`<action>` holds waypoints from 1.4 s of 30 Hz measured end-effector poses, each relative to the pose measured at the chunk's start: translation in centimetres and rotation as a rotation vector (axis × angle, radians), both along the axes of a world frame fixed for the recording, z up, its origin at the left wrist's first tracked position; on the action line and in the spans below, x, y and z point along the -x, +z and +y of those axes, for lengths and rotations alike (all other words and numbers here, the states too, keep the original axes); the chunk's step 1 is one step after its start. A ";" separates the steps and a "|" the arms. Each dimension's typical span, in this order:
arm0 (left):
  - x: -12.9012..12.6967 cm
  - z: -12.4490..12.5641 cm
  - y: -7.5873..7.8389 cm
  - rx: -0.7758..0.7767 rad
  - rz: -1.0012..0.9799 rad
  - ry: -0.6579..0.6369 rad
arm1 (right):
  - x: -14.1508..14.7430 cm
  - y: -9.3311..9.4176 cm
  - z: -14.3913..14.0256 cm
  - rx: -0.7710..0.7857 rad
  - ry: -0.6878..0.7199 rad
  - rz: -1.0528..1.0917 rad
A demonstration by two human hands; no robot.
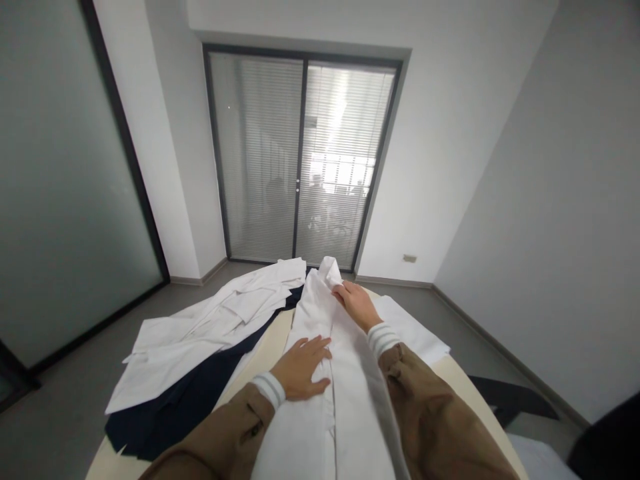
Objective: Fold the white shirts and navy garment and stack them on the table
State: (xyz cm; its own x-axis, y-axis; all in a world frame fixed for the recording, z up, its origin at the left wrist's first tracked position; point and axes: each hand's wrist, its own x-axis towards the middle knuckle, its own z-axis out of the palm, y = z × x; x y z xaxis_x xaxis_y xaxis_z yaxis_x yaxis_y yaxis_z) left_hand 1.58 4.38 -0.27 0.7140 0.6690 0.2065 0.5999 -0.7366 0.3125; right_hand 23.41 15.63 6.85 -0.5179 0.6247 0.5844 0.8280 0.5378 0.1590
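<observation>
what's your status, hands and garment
Left hand flat on white garment. Right hand pinching its far end. Pile of white and navy clothes lies left, apart.

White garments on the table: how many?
2, maybe more hidden. One white garment lies under both hands; another white garment is spread at left over a navy cloth, possibly layered.

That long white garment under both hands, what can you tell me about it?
The white garment looks like thin woven cloth, folded into a long narrow strip running away from the person along the pale table. A seam or placket runs down its length. The left hand lies flat on its left edge; the right hand pinches its raised far end. It is smooth, with soft creases.
</observation>
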 end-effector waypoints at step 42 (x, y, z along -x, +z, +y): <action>4.0 -3.2 -0.9 1.144 -1.374 0.331 | -4.1 -1.4 -20.2 0.551 -0.564 0.563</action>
